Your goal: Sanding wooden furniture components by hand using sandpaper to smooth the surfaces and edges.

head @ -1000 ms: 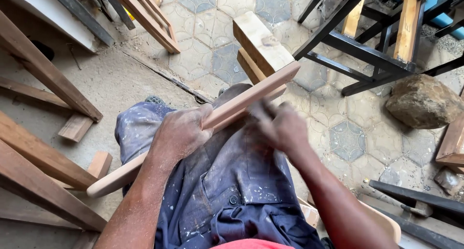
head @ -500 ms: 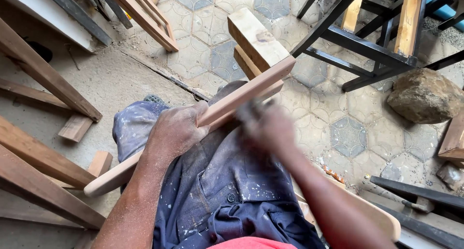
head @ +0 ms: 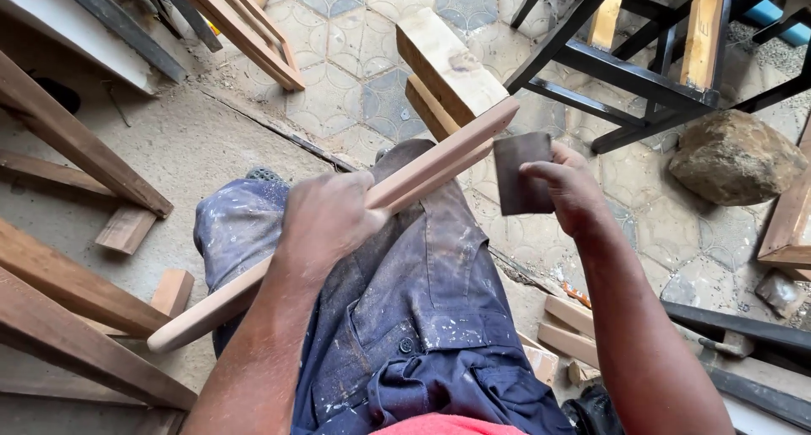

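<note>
Head view, looking down over the lap. Nearest: a strip of red shirt (head: 448, 424), then dusty blue work trousers (head: 422, 317) with pale smears across the thighs. Over the knees, the left hand (head: 325, 220), fingers curled shut around a long wooden slat (head: 405, 182), gripped about midway along. Slat slanted from a rounded end low at the left, near the left knee, up to a squared end at the upper right, just above the right hand. Right hand (head: 570, 190) clamped on a dark sheet of sandpaper (head: 522, 173), thumb across the front and fingers behind; sheet held upright just below the slat's upper end, touching or nearly so, contact not clear. Off to the left on the dusty concrete, several brown timber lengths (head: 76, 287) lying at angles, with a short offcut (head: 125, 228) between them. Low at the right, small wood scraps (head: 570, 325) beside the right forearm. Farther out, hexagonal paving tiles (head: 363, 55), and on them a thick pale wooden block (head: 448, 63) right behind the slat's tip. Beyond at the right, a black metal frame (head: 625, 72) with wooden uprights, and a large brown rock (head: 735, 156) beside it. At the far top left, more leaning wooden strips (head: 241, 29).
</note>
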